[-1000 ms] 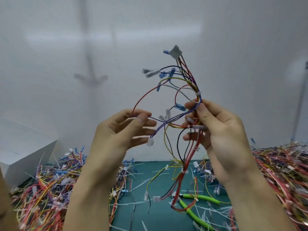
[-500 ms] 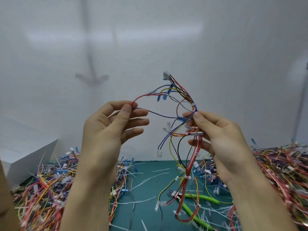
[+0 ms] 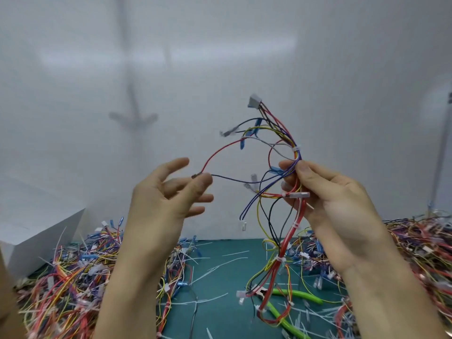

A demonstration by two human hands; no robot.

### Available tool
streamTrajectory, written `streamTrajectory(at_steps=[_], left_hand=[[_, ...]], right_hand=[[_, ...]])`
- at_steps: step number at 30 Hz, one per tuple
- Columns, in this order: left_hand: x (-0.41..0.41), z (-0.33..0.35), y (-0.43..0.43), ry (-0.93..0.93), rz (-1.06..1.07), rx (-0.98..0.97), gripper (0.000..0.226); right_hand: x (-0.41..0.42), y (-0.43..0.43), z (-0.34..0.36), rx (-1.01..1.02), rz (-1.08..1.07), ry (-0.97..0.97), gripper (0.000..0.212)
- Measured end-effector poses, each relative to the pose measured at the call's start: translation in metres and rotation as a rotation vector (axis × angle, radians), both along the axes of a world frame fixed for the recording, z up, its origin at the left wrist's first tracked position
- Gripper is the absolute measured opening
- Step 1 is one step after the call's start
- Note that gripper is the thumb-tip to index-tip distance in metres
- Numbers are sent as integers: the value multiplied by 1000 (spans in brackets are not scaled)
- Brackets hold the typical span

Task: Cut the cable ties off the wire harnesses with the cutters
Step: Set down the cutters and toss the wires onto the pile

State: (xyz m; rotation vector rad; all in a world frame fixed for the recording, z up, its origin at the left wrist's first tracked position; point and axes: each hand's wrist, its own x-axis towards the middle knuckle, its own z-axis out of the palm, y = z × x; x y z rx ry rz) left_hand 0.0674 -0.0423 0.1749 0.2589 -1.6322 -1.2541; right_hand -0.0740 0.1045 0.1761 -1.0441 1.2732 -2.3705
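**Step in hand:** inspection and spreading of one wire harness [image 3: 292,231], held up above the surface [image 3: 220,314]. No cutting is under way.

- The right hand [image 3: 337,206] pinches the bundle between thumb and fingers [image 3: 310,174], just below a white cable tie [image 3: 296,149].
- The left hand [image 3: 161,199] is spread wide. Its thumb tip meets the end of a red and a blue wire.
- Further ties remain lower on the red strands.

**Next move:** it probably calls for a free hand to lift the cutters [image 3: 300,294], which lie untouched on the surface beneath the hanging loop, and for one tie to be kept clear of the wires.

**Limits of view:**
- The left hand is blurred, so a firm pinch cannot be confirmed.
- The cutter jaws are covered by wires.
- Any tie inside the right grip is hidden.
- The frame edges cut off both forearms.
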Motion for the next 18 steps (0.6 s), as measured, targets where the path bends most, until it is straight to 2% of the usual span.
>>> streamTrajectory(at_steps=[3,4,7,8,12,15,18], left_hand=[[-5,-4,-1,-284,-19,-76,62],[-8,-6,-1,-383,-38,-124,58],[-16,-13,4,-564,-146,-255,13],[-19,-15,6,-596,-178,-300,13],[-30,-19,13,-603,-361,-265,20],[-32,-19,15,-573,-357,-261,12],[-30,-18,12,-517,-369,-204,14]], right_hand=[[0,0,2,-84,105,-62,21],[0,-1,3,-105,133,-80,22],[3,-3,5,-153,210,-128,24],[4,-3,5,-168,239,-144,24],[6,-4,6,-200,294,-192,23],[5,-4,6,-219,292,-231,22],[2,-3,7,-244,296,-285,24]])
